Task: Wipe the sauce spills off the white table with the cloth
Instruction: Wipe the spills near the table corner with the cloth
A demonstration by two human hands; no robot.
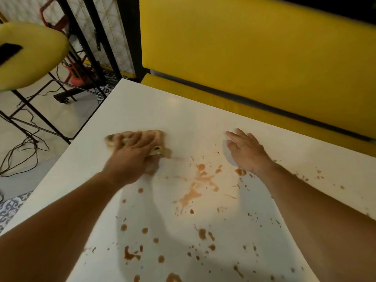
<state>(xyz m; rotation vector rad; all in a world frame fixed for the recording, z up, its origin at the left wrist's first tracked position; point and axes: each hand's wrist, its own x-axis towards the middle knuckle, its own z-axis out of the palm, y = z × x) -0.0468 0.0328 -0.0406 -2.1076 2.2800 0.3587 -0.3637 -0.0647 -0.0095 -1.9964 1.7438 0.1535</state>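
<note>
White bench (203, 119) fills most of the frame, both bare forearms reaching in from the near edge. Nearest part of the bench is dotted with brown-orange sauce spills (195, 192) — drops and blobs along the near edge, a larger smeared patch further in, small specks trailing off to the right of that patch. Left hand (132, 157) sits beyond and left of the smeared patch, palm down, fingers curled and closed over a tan cloth (142, 139); cloth is bunched, pressed flat on the bench, sticking out past the fingertips and to the right of the hand. Hand and cloth are motion-blurred. A faint thin streak lies just right of the cloth. Right hand (247, 151) is beyond and right of the smeared patch, open, fingers spread a little, holding nothing — it lies flat against the bench top or just over it, can't tell which. Bench surface beyond both hands looks clean. Past the far edge of the bench: yellow seat (254, 58) with padded backrest. Far left of the bench: yellow stool (32, 55) on a black frame, cables on the tiled floor.
</note>
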